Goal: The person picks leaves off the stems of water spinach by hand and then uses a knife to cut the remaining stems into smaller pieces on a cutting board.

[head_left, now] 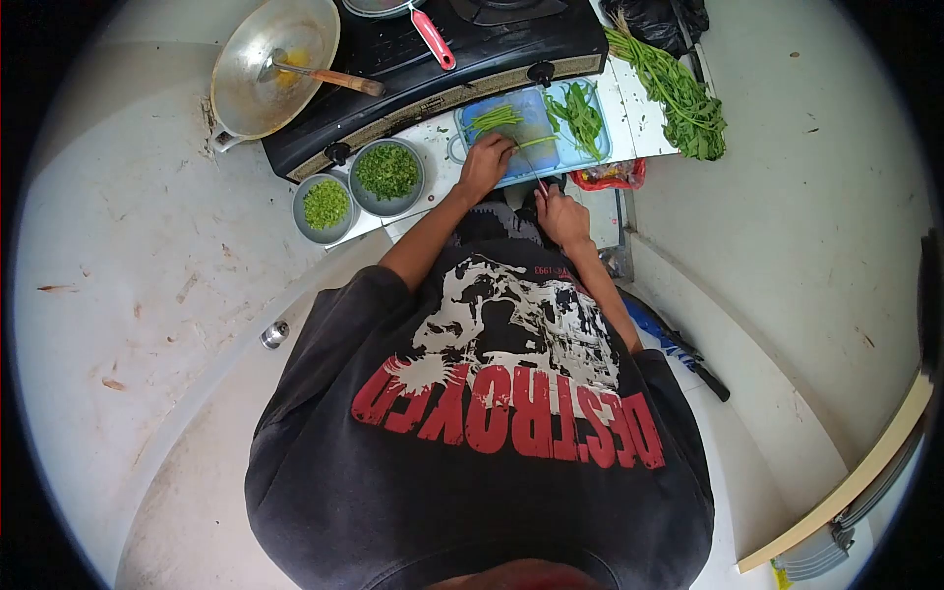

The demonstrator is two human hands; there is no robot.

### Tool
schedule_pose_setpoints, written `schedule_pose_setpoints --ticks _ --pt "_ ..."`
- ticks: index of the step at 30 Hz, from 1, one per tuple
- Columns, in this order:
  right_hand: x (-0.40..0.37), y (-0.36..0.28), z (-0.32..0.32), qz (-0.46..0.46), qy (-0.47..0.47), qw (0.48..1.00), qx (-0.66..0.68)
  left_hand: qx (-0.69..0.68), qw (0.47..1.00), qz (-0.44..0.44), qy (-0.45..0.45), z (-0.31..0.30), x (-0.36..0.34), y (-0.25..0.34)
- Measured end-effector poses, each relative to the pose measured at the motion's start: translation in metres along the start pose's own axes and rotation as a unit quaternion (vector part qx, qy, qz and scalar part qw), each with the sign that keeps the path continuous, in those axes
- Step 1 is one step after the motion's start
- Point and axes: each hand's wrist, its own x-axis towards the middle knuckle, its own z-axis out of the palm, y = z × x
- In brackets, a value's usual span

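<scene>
A blue cutting board (pixel 532 104) lies at the counter's front edge, below the stove. My left hand (pixel 487 162) is closed over its left part, with green stems (pixel 534 143) held under the fingertips and sticking out to the right. My right hand (pixel 563 218) grips the handle of a knife (pixel 542 185), whose thin blade reaches up to the stems beside my left fingers. Short cut stems (pixel 497 118) lie in a bunch just above my left hand. On the board's right part rest loose green leaves (pixel 582 123).
Left of the board stand a bowl of chopped leaves (pixel 387 172) and a bowl of chopped stems (pixel 325 205). Behind are a black stove (pixel 393 59), a wok (pixel 241 88) with a wooden-handled spatula (pixel 349 81), and a red-handled pan (pixel 433 39). Leafy greens (pixel 678 98) lie right.
</scene>
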Motion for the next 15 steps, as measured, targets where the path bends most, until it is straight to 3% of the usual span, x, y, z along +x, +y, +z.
schedule_pose_setpoints --ticks 15 --pt "-0.007 0.000 -0.015 0.000 -0.026 1.000 0.001 -0.013 1.000 -0.010 0.022 -0.001 -0.004 0.000"
